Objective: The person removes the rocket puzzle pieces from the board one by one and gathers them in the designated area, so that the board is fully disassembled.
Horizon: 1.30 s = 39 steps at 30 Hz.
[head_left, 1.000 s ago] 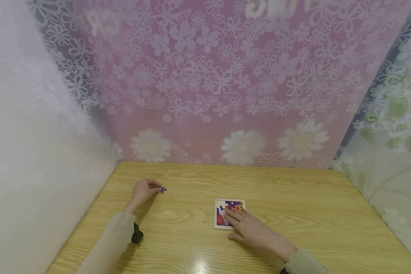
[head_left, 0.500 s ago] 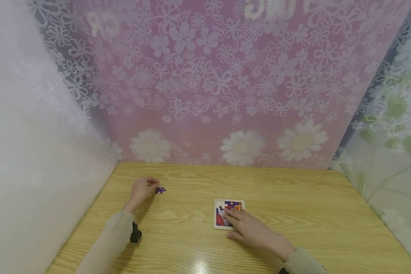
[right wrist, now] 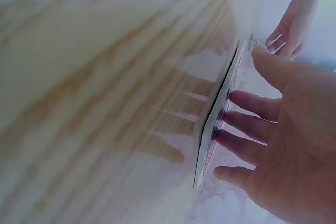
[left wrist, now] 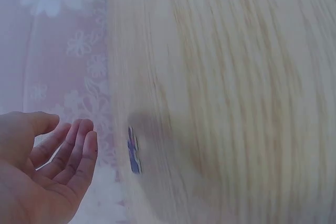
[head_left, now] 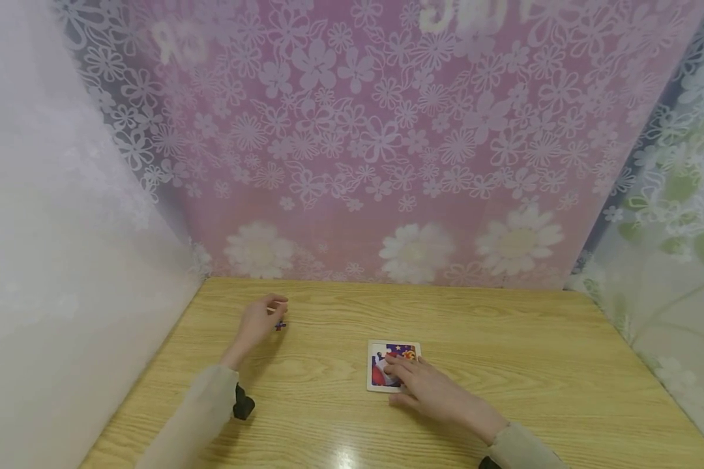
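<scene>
A small purple-blue jigsaw piece lies on the wooden table at the left, partly hidden by my left hand. In the left wrist view that hand is raised off the table with fingers loosely bent, apart from the piece. Near the middle of the table sits a square jigsaw puzzle in a pale frame, showing a white gap at its upper left. My right hand rests straight fingertips on its right side; the right wrist view shows these fingers touching its surface.
The wood-grain table ends at a pink flowered curtain behind. A whitish sheet stands along the left side, and a green-leaf patterned one along the right.
My left fingers were at the jigsaw piece; now they have lifted off and shifted right and away, above it. The piece stays on the table. My right hand has barely moved.
</scene>
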{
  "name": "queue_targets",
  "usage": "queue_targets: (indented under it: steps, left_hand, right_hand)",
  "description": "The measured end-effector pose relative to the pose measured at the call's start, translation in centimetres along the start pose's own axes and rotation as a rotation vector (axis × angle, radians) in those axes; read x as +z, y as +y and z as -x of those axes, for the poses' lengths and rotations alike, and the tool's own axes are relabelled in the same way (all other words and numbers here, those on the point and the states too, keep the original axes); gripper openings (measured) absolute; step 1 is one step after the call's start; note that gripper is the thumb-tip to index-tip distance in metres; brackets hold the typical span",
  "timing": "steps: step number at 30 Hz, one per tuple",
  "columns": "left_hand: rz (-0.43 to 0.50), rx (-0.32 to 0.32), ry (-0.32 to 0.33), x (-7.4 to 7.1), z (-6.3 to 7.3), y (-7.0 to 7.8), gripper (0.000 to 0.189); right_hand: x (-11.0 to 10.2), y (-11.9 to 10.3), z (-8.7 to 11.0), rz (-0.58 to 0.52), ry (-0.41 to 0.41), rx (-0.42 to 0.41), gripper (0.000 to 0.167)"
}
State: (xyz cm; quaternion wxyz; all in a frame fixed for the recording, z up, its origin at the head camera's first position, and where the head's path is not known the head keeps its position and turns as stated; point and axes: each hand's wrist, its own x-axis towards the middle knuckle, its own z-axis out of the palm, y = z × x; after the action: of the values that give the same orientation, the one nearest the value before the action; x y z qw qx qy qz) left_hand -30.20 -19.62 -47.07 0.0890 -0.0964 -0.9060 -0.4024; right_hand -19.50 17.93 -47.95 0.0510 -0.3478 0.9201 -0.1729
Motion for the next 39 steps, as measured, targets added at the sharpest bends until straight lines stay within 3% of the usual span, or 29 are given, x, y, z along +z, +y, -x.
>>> queue_targets:
  steps: [5,13,26,39]
  left_hand:
    - [0.068,0.012,-0.039,1.1,0.0,1.3,0.028]
    - [0.099,0.028,-0.115,3.2,0.0,4.6,0.025]
    - [0.1,0.15,-0.264,7.2,0.0,9.3,0.027]
    - [0.075,0.208,-0.337,10.2,0.3,11.1,0.026]
  right_hand:
    - [-0.1,0.0,0.0,0.024,-0.001,-0.016,0.052]
    - [-0.8,0.4,0.7,0.027,-0.004,0.005,0.055]
    - [-1.1,1.0,1.9,0.11,-0.024,0.013,0.063]
    - [-0.9,0.8,2.0,0.122,-0.009,0.009,0.064]
